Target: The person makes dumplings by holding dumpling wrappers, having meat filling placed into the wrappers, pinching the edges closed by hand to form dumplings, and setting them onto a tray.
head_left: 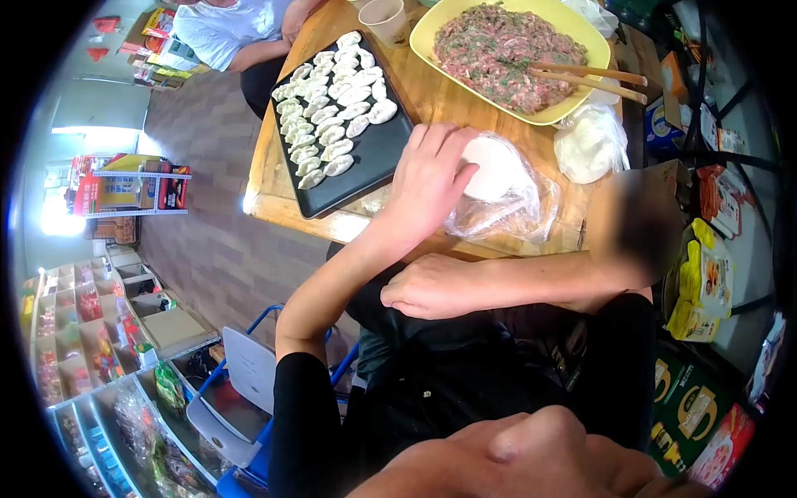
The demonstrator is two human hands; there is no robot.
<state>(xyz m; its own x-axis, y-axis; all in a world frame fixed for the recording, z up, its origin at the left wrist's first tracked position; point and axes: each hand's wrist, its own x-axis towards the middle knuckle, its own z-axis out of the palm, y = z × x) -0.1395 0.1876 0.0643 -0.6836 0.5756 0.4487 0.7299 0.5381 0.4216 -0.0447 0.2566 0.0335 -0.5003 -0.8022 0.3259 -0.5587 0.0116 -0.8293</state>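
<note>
The left hand (432, 174) is half open, its fingers together and the thumb parted from them at the near side of a white dough round (491, 168); whether it pinches the dough, I cannot tell. The dough round lies at the hand's 3 o'clock, by the table (267, 184) edge, over crumpled plastic film (502, 220). It should be light, soft and easily stretched or torn, perhaps tacky, so it is best lifted by the rim with flat fingertips; the loose film at 4 o'clock could cling or snag. At 6 o'clock the right hand (427, 286) is curled closed below the table edge, with nothing seen in it. Farther out, a black tray (378, 153) of shaped dumplings (339, 149) sits at 10 o'clock, a clear cup (384, 22) at 11, a yellow bowl (544, 118) of meat filling (498, 54) at 1, its chopsticks (618, 76) jutting past the rim at 2, and bagged dough (591, 145) at 3, beyond the film.
</note>
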